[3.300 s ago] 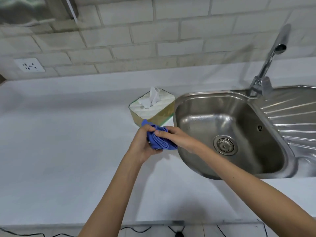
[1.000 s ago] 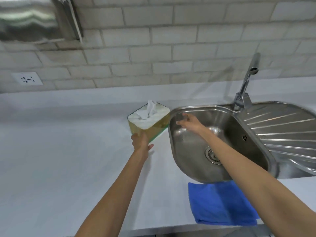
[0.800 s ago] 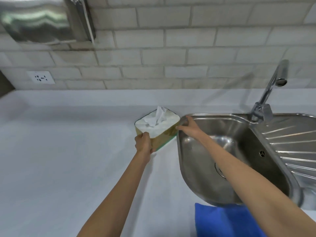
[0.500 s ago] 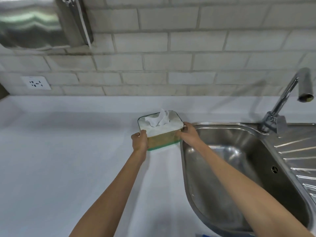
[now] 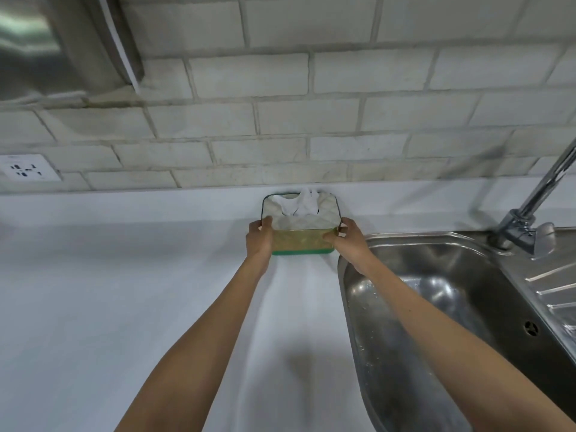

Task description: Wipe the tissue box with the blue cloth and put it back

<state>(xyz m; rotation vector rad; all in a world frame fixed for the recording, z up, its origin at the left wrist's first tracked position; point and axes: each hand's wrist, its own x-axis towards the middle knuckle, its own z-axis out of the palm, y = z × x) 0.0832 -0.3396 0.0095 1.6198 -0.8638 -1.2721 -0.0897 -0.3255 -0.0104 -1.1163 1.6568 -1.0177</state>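
The tissue box has a white quilted top, gold sides and a green base, with a white tissue sticking up from its slot. It stands square at the back of the white counter, close to the low backsplash. My left hand grips its left front corner. My right hand grips its right front corner. The blue cloth is out of view.
A steel sink lies just right of the box, with a draining board and a tap beyond. A brick wall rises behind. A wall socket sits far left, a steel hood above it.
Both hands took hold of the box, turned it square and slid it back toward the wall. The blue cloth, laid on the counter's front edge earlier, has dropped out of view.
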